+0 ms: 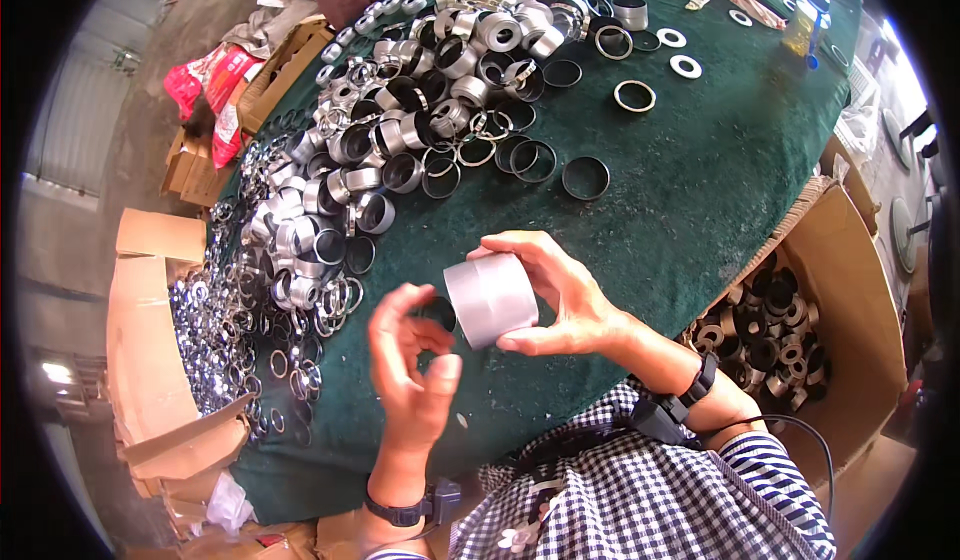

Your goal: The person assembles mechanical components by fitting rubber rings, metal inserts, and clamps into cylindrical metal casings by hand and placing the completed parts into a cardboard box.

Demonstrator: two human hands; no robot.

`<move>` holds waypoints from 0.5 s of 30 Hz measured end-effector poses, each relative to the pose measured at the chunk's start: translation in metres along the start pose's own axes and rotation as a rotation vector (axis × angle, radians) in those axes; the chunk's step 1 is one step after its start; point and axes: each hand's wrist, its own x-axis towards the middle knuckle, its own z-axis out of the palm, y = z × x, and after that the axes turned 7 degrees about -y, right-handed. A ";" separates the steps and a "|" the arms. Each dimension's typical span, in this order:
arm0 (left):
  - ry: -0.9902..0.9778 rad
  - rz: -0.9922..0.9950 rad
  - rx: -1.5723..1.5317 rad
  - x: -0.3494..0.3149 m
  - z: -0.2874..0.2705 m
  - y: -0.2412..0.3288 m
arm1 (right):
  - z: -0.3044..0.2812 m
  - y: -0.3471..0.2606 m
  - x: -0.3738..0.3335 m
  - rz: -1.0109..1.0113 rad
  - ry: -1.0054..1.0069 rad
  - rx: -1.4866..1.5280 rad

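A smooth silver metal cylinder (490, 300) is held above the table's near part. My right hand (570, 300) grips it from the right, fingers over the top and thumb beneath. Close to the cylinder's left end is my left hand (412, 360), its fingers curled and slightly blurred. A dark ring (440, 312) shows between those fingers, partly covered by them, and seems to be in their hold. The left thumb stands a little apart from it.
A large heap of silver and black metal rings (400, 130) covers the left of the green cloth (690, 170). White washers (685, 67) lie at the far right, near a bottle (803, 28). Cardboard boxes (150, 340) flank the table; the right one (860, 290) holds several metal parts.
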 end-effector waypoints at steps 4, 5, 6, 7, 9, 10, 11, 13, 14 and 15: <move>-0.099 -0.286 -0.427 0.020 0.003 0.011 | -0.006 -0.002 0.002 -0.190 -0.045 -0.349; -0.152 -0.344 -0.495 0.023 0.003 0.008 | -0.007 -0.003 0.003 -0.286 -0.069 -0.496; -0.154 -0.395 -0.485 0.027 0.008 0.014 | -0.005 -0.001 0.003 -0.335 -0.073 -0.498; -0.151 -0.395 -0.483 0.029 0.007 0.015 | -0.005 -0.003 0.003 -0.336 -0.076 -0.495; -0.235 -0.260 -0.347 0.031 0.006 0.017 | -0.008 -0.009 0.004 -0.329 -0.106 -0.540; -0.207 -0.178 -0.251 0.029 0.006 0.017 | -0.007 -0.010 0.000 -0.328 -0.105 -0.542; -0.170 -0.056 -0.111 0.029 0.009 0.016 | -0.005 -0.010 -0.006 -0.176 -0.060 -0.247; -0.114 0.129 0.087 0.029 0.008 0.014 | -0.007 -0.006 -0.011 0.031 -0.022 0.214; -0.111 0.127 0.090 0.029 0.007 0.012 | -0.009 -0.008 -0.012 0.070 -0.026 0.293; -0.116 0.206 0.228 0.030 0.005 0.009 | -0.010 -0.010 -0.012 0.110 -0.024 0.368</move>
